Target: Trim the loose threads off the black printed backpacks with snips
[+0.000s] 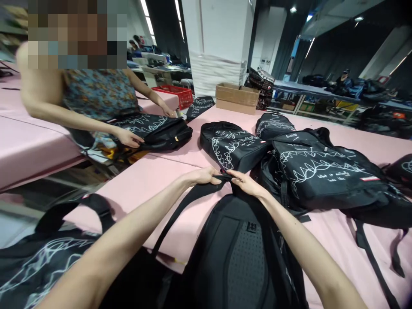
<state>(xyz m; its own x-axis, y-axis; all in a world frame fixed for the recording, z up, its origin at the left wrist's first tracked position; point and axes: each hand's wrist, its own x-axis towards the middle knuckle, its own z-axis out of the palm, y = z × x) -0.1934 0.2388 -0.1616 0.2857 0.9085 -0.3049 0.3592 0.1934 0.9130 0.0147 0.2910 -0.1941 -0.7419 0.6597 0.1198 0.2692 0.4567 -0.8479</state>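
Black backpack [244, 253]: in the centre foreground, top end pointing away from the wearer, lower end cut off by the frame; resting on counter or body, cannot tell.
Backpack's look: all black, smooth padded back panel facing the camera, a dotted pad down the middle, a small square patch [251, 227] near the top; faint white lines just visible along the right side.
Strap [193, 193]: flat and black, sweeping from the backpack's top down and left in a long curve.
Left hand [207, 175]: closed on the strap, fingers pinched together.
Right hand [243, 182]: pinching the same spot, nearly touching the left; exact detail between the fingertips too small to tell.
Strap work so far: apparently midway, judging by the two-handed grip; strap brought together at the top, not yet let go. Anything left after that, cannot tell.
Pink-covered counter [128, 180]: just beyond, with a scribble-printed backpack [234, 143] near the hands and a larger printed backpack [325, 171] to the right; finished or waiting, cannot tell.
Across at left: a co-worker's hand [130, 138] on another printed backpack [161, 128].
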